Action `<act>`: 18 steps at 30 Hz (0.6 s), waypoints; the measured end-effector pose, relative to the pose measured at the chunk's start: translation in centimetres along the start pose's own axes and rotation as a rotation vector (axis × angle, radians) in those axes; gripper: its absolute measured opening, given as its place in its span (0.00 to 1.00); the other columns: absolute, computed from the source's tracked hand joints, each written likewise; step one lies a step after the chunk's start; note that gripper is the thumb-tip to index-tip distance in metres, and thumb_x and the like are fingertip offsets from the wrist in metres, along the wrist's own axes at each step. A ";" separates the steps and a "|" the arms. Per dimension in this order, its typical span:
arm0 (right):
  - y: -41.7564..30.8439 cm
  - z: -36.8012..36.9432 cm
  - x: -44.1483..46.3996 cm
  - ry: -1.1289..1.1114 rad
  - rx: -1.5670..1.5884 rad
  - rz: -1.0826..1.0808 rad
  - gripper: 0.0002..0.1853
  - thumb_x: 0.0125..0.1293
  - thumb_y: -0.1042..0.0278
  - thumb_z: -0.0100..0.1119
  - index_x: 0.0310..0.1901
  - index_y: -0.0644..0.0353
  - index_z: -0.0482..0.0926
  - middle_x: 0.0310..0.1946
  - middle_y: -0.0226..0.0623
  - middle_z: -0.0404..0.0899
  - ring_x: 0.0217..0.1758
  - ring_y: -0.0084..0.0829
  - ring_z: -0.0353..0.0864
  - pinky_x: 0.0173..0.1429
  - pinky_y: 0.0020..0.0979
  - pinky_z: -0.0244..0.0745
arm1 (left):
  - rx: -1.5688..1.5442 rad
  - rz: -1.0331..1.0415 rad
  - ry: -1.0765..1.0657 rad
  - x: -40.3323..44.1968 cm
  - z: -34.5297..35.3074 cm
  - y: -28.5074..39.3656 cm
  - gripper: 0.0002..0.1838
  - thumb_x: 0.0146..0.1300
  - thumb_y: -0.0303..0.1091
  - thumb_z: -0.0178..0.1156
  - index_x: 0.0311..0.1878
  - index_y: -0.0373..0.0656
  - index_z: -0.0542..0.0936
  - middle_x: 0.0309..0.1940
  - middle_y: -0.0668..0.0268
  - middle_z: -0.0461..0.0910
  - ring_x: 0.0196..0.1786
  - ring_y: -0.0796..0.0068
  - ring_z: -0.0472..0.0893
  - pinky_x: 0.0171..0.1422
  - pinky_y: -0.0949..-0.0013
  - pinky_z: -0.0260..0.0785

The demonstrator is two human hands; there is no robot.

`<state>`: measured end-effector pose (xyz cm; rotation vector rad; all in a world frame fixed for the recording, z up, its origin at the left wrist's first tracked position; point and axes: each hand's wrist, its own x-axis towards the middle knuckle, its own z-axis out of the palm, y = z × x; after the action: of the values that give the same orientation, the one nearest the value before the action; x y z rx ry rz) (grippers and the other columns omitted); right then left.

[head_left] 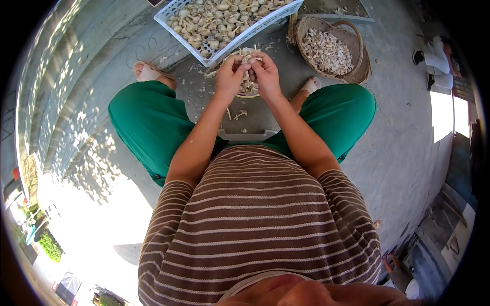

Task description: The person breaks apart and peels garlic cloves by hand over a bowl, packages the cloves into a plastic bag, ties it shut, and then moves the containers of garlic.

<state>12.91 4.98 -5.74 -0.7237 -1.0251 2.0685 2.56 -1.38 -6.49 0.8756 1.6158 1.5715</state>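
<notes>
My left hand and my right hand meet at the fingertips, both closed. Pinched between them is a garlic bulb, mostly covered by the fingers. Just below the hands stands a small round bowl with garlic stems and skins in it. Beyond the left hand, a white plastic crate holds a heap of whole garlic bulbs. To the right of my right hand, a wicker basket contains many loose garlic cloves.
My knees in green trousers flank the bowl. Dry stems and bits of skin lie on the concrete floor. At the far right another person in light clothing is partly visible. Strong sunlight falls at the lower left.
</notes>
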 end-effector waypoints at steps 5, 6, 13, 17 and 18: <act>-1.0 -0.8 1.4 -0.071 -0.449 -0.381 0.08 0.61 0.73 0.60 0.42 0.59 0.78 0.26 0.27 0.74 0.23 0.16 0.68 0.27 0.17 0.62 | 0.259 0.112 0.075 -0.1 -0.3 2.3 0.10 0.57 0.24 0.61 0.42 0.38 0.75 0.30 0.67 0.80 0.30 0.83 0.77 0.35 0.76 0.71; -1.5 -0.8 1.6 -0.075 -0.674 -0.605 0.08 0.59 0.74 0.61 0.41 0.60 0.80 0.27 0.27 0.74 0.25 0.17 0.70 0.29 0.17 0.65 | 0.260 0.112 0.076 -0.1 -0.5 2.5 0.10 0.57 0.24 0.61 0.42 0.38 0.75 0.30 0.67 0.80 0.30 0.83 0.77 0.35 0.76 0.71; -3.2 -0.1 0.6 -0.081 -0.826 -0.638 0.10 0.55 0.77 0.64 0.39 0.61 0.79 0.32 0.29 0.77 0.29 0.15 0.72 0.31 0.18 0.69 | 0.486 0.414 0.040 0.6 -1.4 3.3 0.12 0.59 0.26 0.59 0.46 0.39 0.76 0.32 0.66 0.79 0.30 0.81 0.77 0.35 0.75 0.70; -2.2 -0.5 0.6 -0.034 -0.767 -0.471 0.12 0.54 0.78 0.65 0.40 0.61 0.76 0.30 0.28 0.76 0.29 0.13 0.72 0.31 0.17 0.68 | 0.304 0.225 -0.052 0.4 -1.5 4.3 0.10 0.59 0.27 0.58 0.45 0.39 0.77 0.32 0.60 0.79 0.37 0.68 0.79 0.40 0.69 0.70; -2.3 -0.4 0.6 -0.041 -0.790 -0.474 0.12 0.53 0.77 0.66 0.40 0.61 0.75 0.28 0.27 0.76 0.29 0.13 0.71 0.31 0.17 0.68 | 0.303 0.226 -0.052 0.5 -1.5 3.9 0.10 0.59 0.27 0.58 0.45 0.39 0.77 0.32 0.60 0.79 0.37 0.68 0.79 0.40 0.69 0.70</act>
<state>13.63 6.58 -4.16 -0.7109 -1.8624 1.2482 0.97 -1.61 -2.56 1.2879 1.7974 1.4572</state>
